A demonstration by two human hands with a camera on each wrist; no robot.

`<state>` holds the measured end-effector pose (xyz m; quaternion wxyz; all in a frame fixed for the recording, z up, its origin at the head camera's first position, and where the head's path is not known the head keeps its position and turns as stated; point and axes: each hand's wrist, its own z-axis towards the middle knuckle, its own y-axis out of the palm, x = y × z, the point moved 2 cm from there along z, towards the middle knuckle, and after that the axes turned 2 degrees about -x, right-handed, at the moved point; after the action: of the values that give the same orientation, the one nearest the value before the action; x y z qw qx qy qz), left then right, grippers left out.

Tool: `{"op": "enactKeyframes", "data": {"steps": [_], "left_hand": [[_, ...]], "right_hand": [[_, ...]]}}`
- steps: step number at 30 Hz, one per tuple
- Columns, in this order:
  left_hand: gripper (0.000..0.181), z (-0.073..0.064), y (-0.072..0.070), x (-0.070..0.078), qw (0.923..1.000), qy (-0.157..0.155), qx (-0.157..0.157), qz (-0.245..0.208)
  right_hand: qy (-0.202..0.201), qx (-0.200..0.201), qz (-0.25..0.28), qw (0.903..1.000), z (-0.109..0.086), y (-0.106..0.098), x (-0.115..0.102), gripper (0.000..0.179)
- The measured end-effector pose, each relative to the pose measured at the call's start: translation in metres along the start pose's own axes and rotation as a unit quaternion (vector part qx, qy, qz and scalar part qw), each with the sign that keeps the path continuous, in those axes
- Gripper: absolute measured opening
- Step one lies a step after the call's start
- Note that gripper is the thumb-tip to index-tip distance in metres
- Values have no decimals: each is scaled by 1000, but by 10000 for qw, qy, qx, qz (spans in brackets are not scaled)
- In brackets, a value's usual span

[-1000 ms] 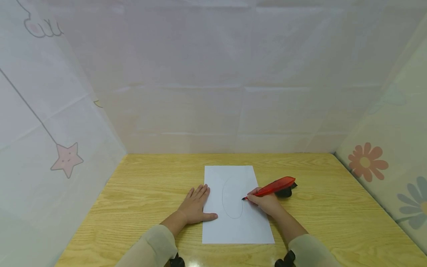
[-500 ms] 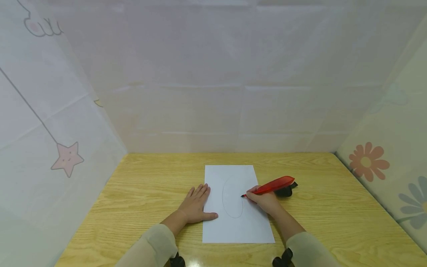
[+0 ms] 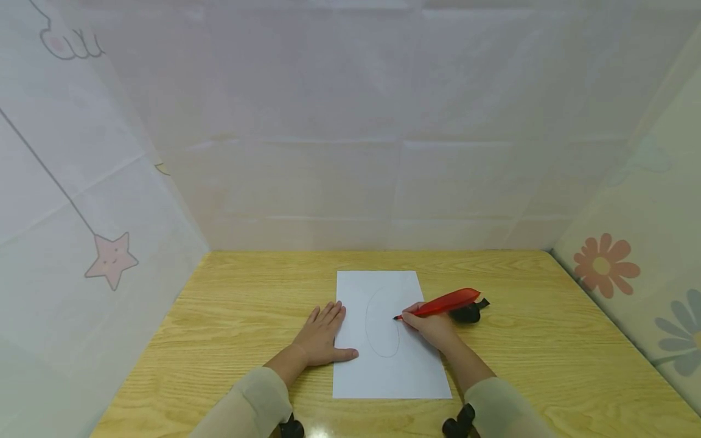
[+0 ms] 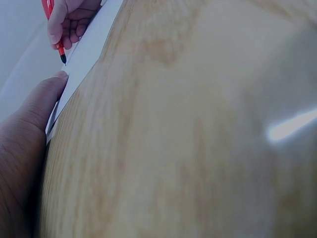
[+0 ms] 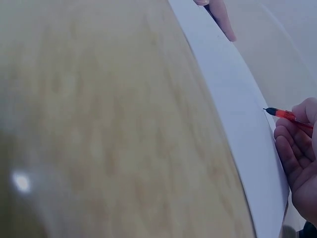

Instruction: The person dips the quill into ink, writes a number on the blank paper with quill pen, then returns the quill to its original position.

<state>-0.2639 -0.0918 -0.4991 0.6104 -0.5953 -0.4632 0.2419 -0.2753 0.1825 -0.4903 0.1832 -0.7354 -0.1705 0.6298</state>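
A white sheet of paper (image 3: 361, 380) lies on the wooden table, bearing a thin, tall oval line (image 3: 366, 322). My left hand (image 3: 320, 340) rests flat on the sheet's left edge, fingers straight and thumb (image 4: 47, 96) spread onto the paper. My right hand (image 3: 435, 328) pinches a red feather pen (image 3: 449, 302) near its dark tip, which meets the paper at the oval's right side. In the right wrist view the pen's black-and-red tip (image 5: 275, 112) shows, with the other fingers (image 5: 292, 144) curled beneath it.
A black object (image 3: 467, 314) lies on the table just beyond my right hand, partly covered by the feather. The wooden table (image 3: 235, 304) meets a pale cloth wall (image 3: 350, 182) at the back. Printed cloth stands along both sides.
My right hand has moved the feather pen slightly up and left across the paper, extending the oval's right side upward. My left hand has stayed in place.
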Motion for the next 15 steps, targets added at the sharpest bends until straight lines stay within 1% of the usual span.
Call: {"op": "enactKeyframes", "data": {"steps": [4, 9, 13, 15], "left_hand": [[107, 0, 0, 0, 10000, -7, 1, -5], [106, 0, 0, 0, 10000, 5, 15, 45], [107, 0, 0, 0, 10000, 11, 16, 64], [107, 0, 1, -1, 10000, 2, 15, 66]], "right_hand": [[80, 23, -26, 10000, 0, 1, -1, 19], [55, 43, -30, 10000, 0, 3, -3, 20], [94, 67, 119, 9999, 2, 5, -3, 18], [52, 55, 173, 9998, 3, 6, -2, 18]]}}
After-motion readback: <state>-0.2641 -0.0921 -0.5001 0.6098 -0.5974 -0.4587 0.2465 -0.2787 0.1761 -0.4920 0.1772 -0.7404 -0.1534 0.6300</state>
